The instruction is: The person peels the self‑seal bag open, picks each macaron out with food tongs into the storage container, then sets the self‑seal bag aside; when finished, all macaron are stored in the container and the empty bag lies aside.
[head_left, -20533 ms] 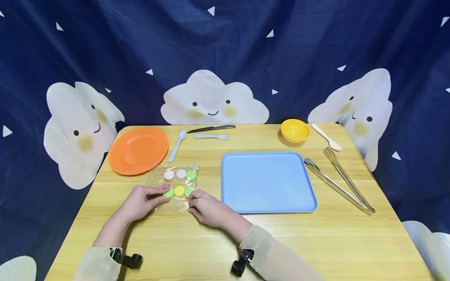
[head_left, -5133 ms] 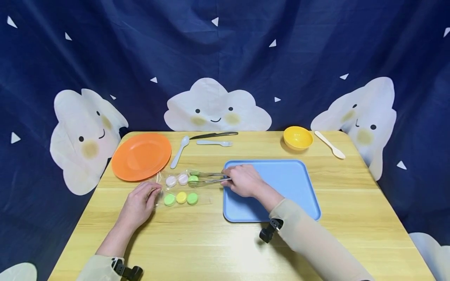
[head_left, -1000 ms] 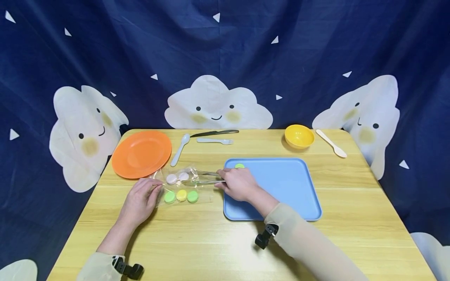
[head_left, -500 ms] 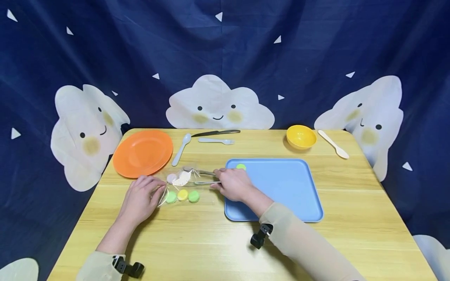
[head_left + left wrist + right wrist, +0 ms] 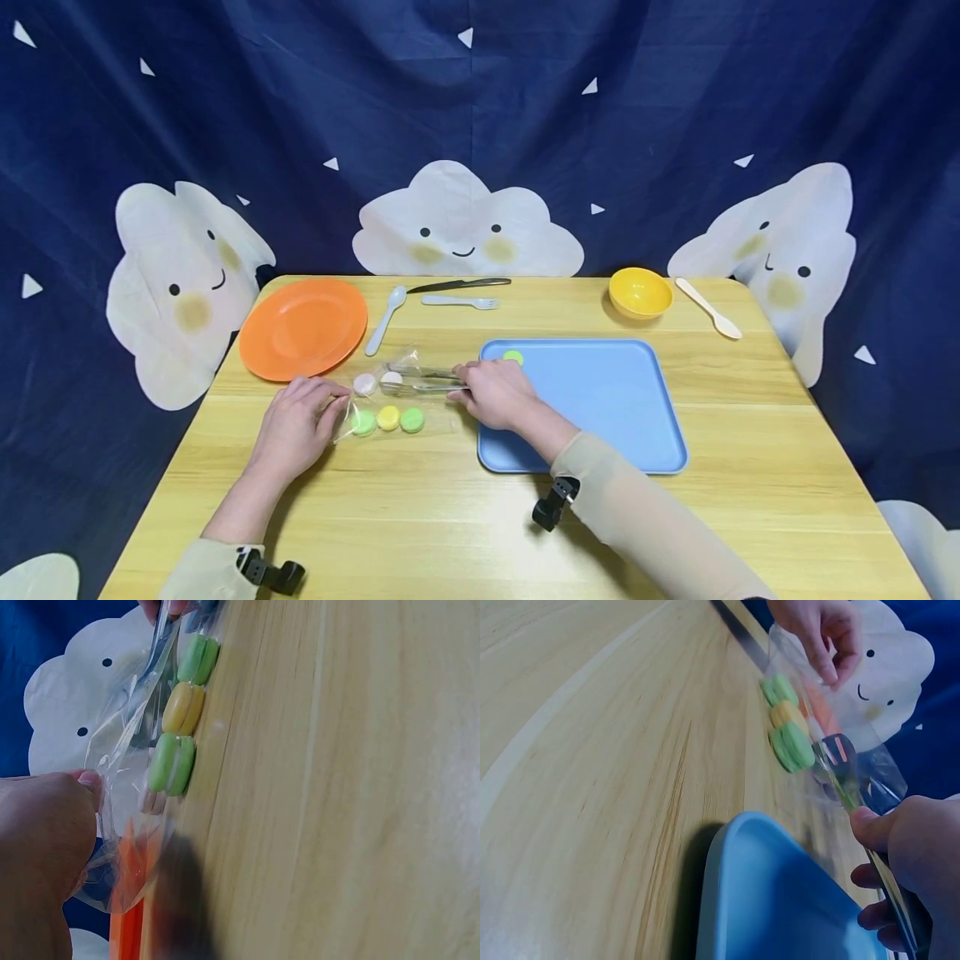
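Observation:
A clear plastic bag lies on the wooden table with several macarons inside: a pink one, a pale one, and a green, yellow, green row. My left hand pinches the bag's left edge. My right hand grips metal tongs, whose tips reach into the bag at the pale macaron. One green macaron sits in the far left corner of the blue tray. The right wrist view shows the tongs inside the bag.
An orange plate lies at the back left. A pale spoon, a knife and a fork lie behind the bag. A yellow bowl and a wooden spoon sit at the back right.
A green macaron went from the bag to the tray a few seconds ago. Over the last second the tongs slid left into the bag, up to the pale macaron. The left hand keeps its pinch.

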A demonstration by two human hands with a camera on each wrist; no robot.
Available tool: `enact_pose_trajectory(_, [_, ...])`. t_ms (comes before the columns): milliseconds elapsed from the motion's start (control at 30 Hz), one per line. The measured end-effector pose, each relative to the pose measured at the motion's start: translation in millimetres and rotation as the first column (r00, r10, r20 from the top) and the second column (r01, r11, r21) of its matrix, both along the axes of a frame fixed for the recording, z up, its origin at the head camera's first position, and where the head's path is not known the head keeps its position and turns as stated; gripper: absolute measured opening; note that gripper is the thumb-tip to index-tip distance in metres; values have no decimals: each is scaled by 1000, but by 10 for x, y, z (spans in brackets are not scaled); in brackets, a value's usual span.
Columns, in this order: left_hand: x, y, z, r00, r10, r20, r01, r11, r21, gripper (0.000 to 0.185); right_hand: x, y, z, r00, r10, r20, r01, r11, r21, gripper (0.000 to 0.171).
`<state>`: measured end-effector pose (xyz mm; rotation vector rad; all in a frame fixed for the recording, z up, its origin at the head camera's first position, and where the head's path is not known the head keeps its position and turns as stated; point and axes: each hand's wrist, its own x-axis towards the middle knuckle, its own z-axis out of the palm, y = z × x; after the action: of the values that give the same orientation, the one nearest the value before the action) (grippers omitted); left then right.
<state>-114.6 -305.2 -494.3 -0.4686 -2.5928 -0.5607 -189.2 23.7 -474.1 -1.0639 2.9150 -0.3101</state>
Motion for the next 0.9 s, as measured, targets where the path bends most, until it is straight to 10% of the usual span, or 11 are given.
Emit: enact_pose_trajectory(900, [3, -55, -111, 999, -36, -22, 37, 998, 48, 17, 135, 938, 232, 999, 3, -42, -8, 992, -126, 45])
